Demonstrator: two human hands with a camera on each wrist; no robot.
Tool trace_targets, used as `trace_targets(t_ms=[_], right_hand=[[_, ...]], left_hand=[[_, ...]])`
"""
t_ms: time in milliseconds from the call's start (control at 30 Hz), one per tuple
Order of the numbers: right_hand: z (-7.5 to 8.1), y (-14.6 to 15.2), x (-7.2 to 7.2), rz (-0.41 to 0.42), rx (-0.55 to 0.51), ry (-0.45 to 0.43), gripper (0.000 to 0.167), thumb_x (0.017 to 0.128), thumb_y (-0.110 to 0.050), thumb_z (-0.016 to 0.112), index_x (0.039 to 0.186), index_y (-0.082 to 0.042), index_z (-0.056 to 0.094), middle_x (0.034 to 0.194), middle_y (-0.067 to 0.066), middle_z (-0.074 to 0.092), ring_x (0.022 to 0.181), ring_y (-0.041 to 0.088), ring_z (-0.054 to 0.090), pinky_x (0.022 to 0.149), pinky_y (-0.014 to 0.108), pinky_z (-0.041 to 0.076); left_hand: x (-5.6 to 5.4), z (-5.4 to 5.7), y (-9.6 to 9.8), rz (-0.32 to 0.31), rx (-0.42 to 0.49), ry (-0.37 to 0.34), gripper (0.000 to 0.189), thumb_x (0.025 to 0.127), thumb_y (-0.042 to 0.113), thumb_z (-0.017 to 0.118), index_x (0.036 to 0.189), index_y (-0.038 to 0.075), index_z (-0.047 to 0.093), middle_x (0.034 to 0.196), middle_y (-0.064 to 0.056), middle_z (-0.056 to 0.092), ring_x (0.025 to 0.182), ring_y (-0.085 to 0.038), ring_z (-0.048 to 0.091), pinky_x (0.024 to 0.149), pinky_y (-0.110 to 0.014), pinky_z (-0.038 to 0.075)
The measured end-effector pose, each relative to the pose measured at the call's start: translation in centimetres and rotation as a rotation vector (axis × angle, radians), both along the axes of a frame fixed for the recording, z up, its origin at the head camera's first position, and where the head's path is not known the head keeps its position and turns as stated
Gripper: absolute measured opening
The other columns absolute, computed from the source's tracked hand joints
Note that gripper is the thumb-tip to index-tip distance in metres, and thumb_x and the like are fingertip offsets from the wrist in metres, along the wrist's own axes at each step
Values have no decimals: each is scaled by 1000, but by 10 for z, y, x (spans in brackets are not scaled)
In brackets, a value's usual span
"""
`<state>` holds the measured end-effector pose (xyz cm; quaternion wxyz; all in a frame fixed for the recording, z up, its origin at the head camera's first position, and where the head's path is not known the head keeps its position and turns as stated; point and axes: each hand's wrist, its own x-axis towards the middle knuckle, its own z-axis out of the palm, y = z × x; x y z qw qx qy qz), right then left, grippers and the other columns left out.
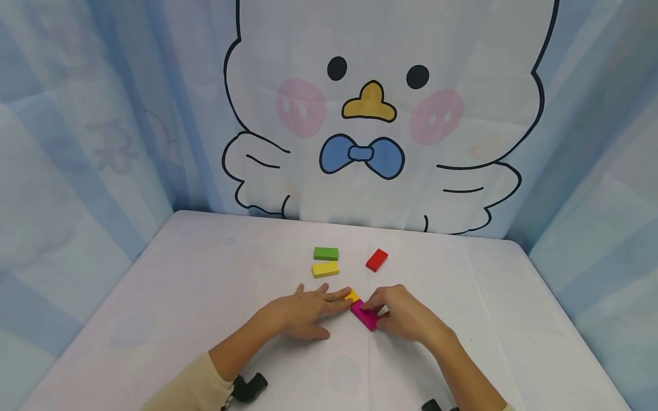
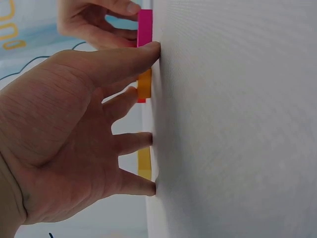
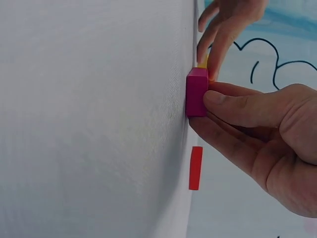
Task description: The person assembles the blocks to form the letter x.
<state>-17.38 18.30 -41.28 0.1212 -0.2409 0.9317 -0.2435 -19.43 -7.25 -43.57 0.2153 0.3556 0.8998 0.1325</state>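
Note:
A magenta block (image 1: 364, 315) lies flat on the table, angled, its far end against an orange-yellow block (image 1: 352, 295). My right hand (image 1: 408, 314) holds the magenta block with thumb and fingers; in the right wrist view the thumb presses on the magenta block (image 3: 196, 94). My left hand (image 1: 307, 311) is spread with straight fingers, its fingertips touching the orange-yellow block, which they partly cover. From the left wrist view, the thumb and other fingertips of the left hand (image 2: 74, 114) rest at the tabletop.
Beyond the hands lie a green block (image 1: 326, 253), a yellow block (image 1: 325, 269) and a red block (image 1: 377, 260). The white tabletop (image 1: 205, 274) ends at a curtain (image 1: 370, 194) printed with a cartoon bird. Black wrist mounts (image 1: 249, 388) sit near the forearms.

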Motion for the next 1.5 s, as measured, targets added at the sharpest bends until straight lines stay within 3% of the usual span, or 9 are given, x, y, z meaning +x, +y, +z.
trace_targets(t_ms=[633,933,1300,1500], right_hand=[[0,-5,-1,3,-12,-5,36,83,5,80,118,-6,79,106,2,76,95,20,71,75,24,61],[1,-1,0,6,-22,-42,38,85,4,79,121,-7,78,109,1,75,99,21,71,76,25,61],[0,3,-1,28,-33,-27,35,89,1,76,121,-11,79,109,-3,75,98,18,70,75,22,58],[2,6,-3,45,-39,7,37,92,5,68,123,-13,78,120,2,74,110,25,70,88,37,63]], left_hand=[[2,2,0,0,1,-6,77,96,30,75,161,39,37,172,23,17,160,-35,24,120,-76,21],[3,3,1,3,5,-5,76,95,29,76,161,39,38,172,22,18,160,-35,25,120,-76,21],[1,5,0,-12,7,-6,77,95,28,76,161,40,37,172,23,16,159,-35,25,119,-77,23],[-5,6,-4,-26,27,-9,76,95,28,76,160,39,39,172,21,19,157,-25,33,120,-71,27]])
